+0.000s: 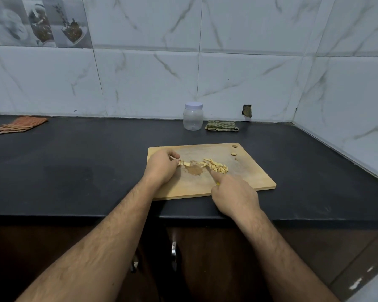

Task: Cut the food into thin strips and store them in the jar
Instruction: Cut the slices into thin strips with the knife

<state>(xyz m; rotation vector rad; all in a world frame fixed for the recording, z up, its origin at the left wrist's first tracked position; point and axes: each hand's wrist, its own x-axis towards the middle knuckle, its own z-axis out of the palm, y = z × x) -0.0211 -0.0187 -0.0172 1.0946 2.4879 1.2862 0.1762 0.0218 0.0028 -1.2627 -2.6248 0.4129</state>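
A wooden cutting board (244,171) lies on the black counter. My left hand (160,166) pinches a small pale piece of food (184,164) at the board's left side. A pile of thin pale strips (215,166) lies in the board's middle. My right hand (234,192) grips a knife (217,183) with a yellow handle, its forefinger stretched along the blade, which points at the pile; the blade is mostly hidden. A clear plastic jar (193,116) with a white lid on stands behind the board by the wall.
A green checked cloth (222,126) lies right of the jar. An orange striped cloth (20,125) lies at the far left of the counter (85,160). Two small food bits (234,153) sit near the board's hole. Tiled walls close the back and right.
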